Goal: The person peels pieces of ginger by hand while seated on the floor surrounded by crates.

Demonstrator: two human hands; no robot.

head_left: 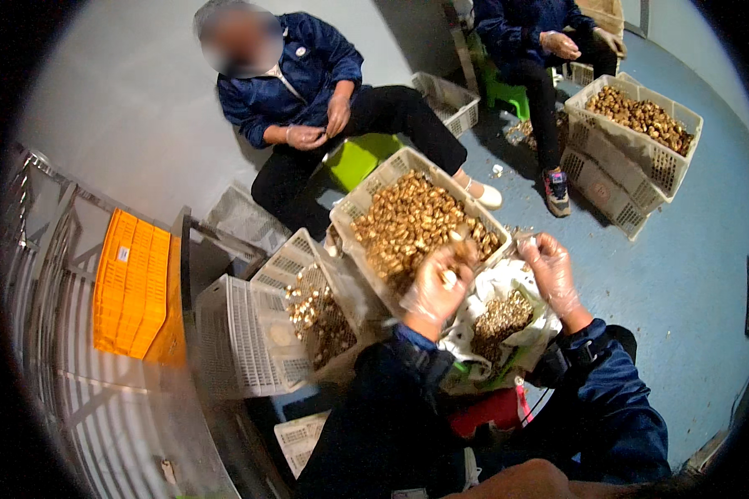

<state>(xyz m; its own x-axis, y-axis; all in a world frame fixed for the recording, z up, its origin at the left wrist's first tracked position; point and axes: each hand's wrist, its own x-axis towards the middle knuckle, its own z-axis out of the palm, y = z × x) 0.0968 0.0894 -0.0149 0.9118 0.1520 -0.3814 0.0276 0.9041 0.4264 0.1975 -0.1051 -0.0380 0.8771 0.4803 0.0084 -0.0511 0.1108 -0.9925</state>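
My left hand [438, 289], in a clear glove, is closed over the near right corner of a white crate [364, 243] heaped with small brown mushrooms [404, 218]. A pale mushroom [448, 278] shows in its curled fingers, which are slightly blurred. To the right, my right hand [549, 273], also gloved, is raised with thumb and fingers pinched together; what lies between them is too small to make out. Below and between both hands stands an open white bag [546, 326] holding small brown and whitish trimmings [503, 323].
At left, another white crate [285, 258] holds mushrooms, beside an orange crate [133, 287] on metal racking. A co-worker [308, 79] sits opposite, hands together. Another person [520, 33] sits at the far right behind stacked crates [616, 170] of mushrooms. Scraps lie on the blue floor [670, 274].
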